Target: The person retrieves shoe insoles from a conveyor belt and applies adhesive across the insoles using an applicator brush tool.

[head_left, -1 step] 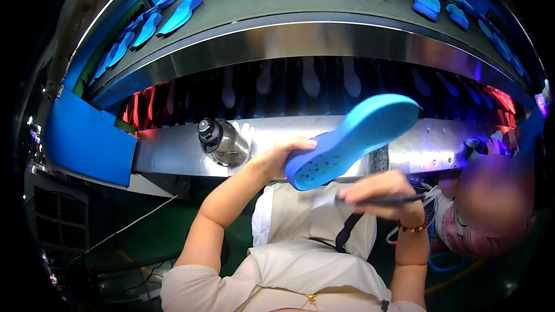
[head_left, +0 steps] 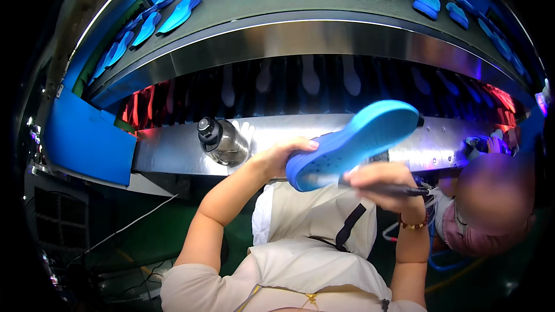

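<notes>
A bright blue shoe sole (head_left: 370, 136) is held up at a slant over the near edge of the metal ledge, its toe up to the right. My left hand (head_left: 289, 153) grips it by the heel end, thumb on the upper rim. A dark-handled brush (head_left: 399, 189) is in my closed right hand (head_left: 384, 182), just below the sole. Its pale, motion-blurred tip reaches over the heel area, where small dark marks show. Whether the tip touches the surface I cannot tell.
A clear bottle with a black lid (head_left: 222, 141) and a white glove (head_left: 245, 131) rest on the metal ledge (head_left: 167, 150). Above runs a conveyor belt (head_left: 260, 0) carrying several blue soles (head_left: 180, 13). Another person (head_left: 491, 208) sits close on the right.
My right hand has shifted slightly up and left, bringing the brush tip over the sole's heel. The sole has tilted a little, its toe end lower, while my left hand stays nearly in place.
</notes>
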`<action>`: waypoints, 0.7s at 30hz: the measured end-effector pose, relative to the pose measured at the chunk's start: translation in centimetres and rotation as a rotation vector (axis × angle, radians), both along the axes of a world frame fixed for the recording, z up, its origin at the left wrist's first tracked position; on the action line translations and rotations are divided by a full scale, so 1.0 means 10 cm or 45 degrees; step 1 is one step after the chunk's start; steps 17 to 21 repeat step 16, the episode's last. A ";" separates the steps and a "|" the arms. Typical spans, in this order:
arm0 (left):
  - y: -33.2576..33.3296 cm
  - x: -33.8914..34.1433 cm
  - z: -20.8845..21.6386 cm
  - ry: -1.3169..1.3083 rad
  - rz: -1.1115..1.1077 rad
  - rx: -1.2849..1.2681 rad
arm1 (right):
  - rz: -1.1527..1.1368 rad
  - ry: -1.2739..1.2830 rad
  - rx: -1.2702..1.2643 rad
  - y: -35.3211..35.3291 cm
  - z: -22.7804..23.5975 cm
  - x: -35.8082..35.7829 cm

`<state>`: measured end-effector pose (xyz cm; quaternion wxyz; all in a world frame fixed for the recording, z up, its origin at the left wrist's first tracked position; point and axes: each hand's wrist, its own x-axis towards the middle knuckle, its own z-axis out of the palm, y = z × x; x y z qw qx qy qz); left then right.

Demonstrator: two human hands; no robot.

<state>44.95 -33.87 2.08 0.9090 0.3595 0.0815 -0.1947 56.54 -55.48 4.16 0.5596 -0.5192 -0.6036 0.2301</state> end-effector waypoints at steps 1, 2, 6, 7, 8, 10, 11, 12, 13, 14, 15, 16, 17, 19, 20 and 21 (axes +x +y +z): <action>0.01 0.03 0.02 0.042 -0.037 0.088 | -0.020 -0.019 -0.022 0.04 0.01 0.02; 0.01 0.07 0.04 0.045 -0.048 0.082 | -0.030 -0.016 -0.029 0.04 0.03 0.02; 0.02 0.05 0.06 0.002 -0.291 0.392 | 0.290 -0.286 -0.317 -0.09 0.28 0.09; 0.03 0.04 0.05 0.074 -0.267 0.323 | 0.205 -0.220 -0.253 -0.11 0.25 0.12; 0.03 0.03 0.05 0.146 -0.242 0.255 | 0.122 -0.156 -0.186 -0.13 0.20 0.13; 0.04 0.03 -0.01 0.154 -0.166 0.249 | 0.115 -0.164 -0.195 -0.10 0.06 0.16; 0.08 0.03 -0.04 0.070 -0.178 0.316 | 0.120 -0.155 -0.205 -0.11 0.03 0.15; 0.11 0.03 -0.06 -0.014 -0.188 0.382 | 0.130 -0.224 -0.274 -0.15 0.04 0.13; 0.11 -0.01 -0.08 0.003 -0.148 0.442 | 0.132 -0.331 -0.318 -0.22 0.05 0.10; 0.13 -0.01 -0.08 0.003 -0.150 0.442 | 0.135 -0.437 -0.362 -0.28 0.08 0.09; 0.16 -0.02 -0.07 0.057 -0.096 0.322 | 0.163 -0.438 -0.390 -0.28 0.14 0.13; 0.16 -0.03 -0.02 0.112 -0.044 0.202 | 0.166 -0.262 -0.239 -0.26 0.04 0.19; 0.16 -0.03 -0.02 0.112 -0.044 0.202 | 0.166 -0.262 -0.239 -0.26 0.04 0.19; 0.16 -0.03 -0.02 0.112 -0.044 0.202 | 0.166 -0.262 -0.239 -0.26 0.04 0.19; 0.16 -0.03 -0.02 0.112 -0.044 0.202 | 0.166 -0.262 -0.239 -0.26 0.04 0.19; 0.16 -0.03 -0.02 0.112 -0.044 0.202 | 0.166 -0.262 -0.239 -0.26 0.04 0.19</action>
